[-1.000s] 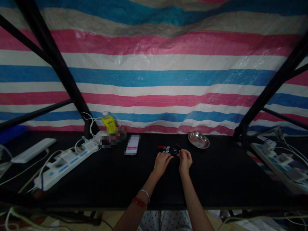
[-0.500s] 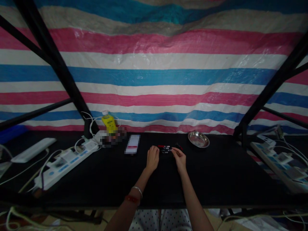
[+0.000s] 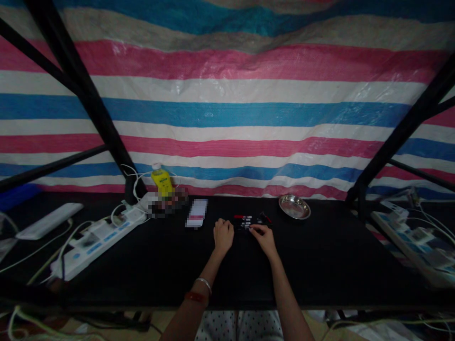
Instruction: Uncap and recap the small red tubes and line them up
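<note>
Between my hands several slim pen-like sticks lie side by side on the black tabletop, a red one farthest back and black ones with silvery marks nearer me. My right hand pinches at the right end of the nearest black stick. At the left ends of the row rests my left hand, its fingers curled down; what they hold, if anything, is hidden. A few loose small dark and red pieces lie just behind my right hand.
A round metal dish stands at the back right. Farther left are a phone, a yellow bottle and a white power strip with cables. Another power strip sits at the right, beside black frame posts.
My right hand has moved slightly left and toward me, to the nearest black stick. My left hand has shifted slightly left and down, uncovering more of the row.
</note>
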Available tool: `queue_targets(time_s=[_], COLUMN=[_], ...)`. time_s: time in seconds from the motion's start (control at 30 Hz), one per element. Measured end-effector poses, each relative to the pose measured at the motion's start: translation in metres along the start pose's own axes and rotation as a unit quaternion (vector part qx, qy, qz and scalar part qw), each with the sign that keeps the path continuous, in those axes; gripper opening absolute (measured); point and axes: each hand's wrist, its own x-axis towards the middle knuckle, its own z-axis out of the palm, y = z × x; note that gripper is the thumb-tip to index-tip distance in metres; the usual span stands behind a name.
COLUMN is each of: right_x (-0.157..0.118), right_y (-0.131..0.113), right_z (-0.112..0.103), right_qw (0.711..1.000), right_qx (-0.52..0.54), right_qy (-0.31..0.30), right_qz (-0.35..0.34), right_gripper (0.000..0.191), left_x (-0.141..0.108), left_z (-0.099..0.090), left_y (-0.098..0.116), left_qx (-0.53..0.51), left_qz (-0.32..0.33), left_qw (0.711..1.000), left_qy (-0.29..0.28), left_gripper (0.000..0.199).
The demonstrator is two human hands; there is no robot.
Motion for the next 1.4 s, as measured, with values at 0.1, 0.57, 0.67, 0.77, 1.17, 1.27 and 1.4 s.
queue_targets(time_s=[0.1,0.57,0.67,0.77,1.17,1.27,1.4], right_x=[-0.001,-0.002,-0.002,-0.002,-0.002,-0.003,-0.005], right_y=[0.003,0.005,0.005,0.005,0.007,0.005,0.001], right_z=[0.001,0.002,0.002,0.002,0.002,0.001,0.002], right_qw=[1.0,0.996,0.995,0.994,0.991,0.99,0.991], right_qx=[-0.023,-0.057,-0.064,-0.073,-0.103,-0.102,-0.098], right_qy=[-0.007,-0.02,-0.016,-0.016,-0.022,-0.028,-0.025], right_qz=[-0.011,-0.07,-0.075,-0.079,-0.087,-0.089,-0.09], right_gripper=[0.022,0.013,0.011,0.01,0.011,0.012,0.014], left_x=[-0.003,-0.007,-0.007,-0.007,-0.007,-0.006,-0.005], left_z=[-0.003,-0.005,-0.005,-0.006,-0.006,-0.005,-0.004], left_y=[0.005,0.01,0.011,0.011,0.011,0.009,0.008], left_qx=[0.032,0.056,0.055,0.056,0.054,0.036,0.012], left_qz=[-0.001,-0.027,-0.027,-0.031,-0.036,-0.041,-0.048], left_qw=[0.999,0.998,0.998,0.998,0.998,0.998,0.999], left_qy=[-0.01,0.007,0.004,0.0,0.006,0.013,0.022], left_gripper=[0.027,0.018,0.016,0.014,0.013,0.013,0.011])
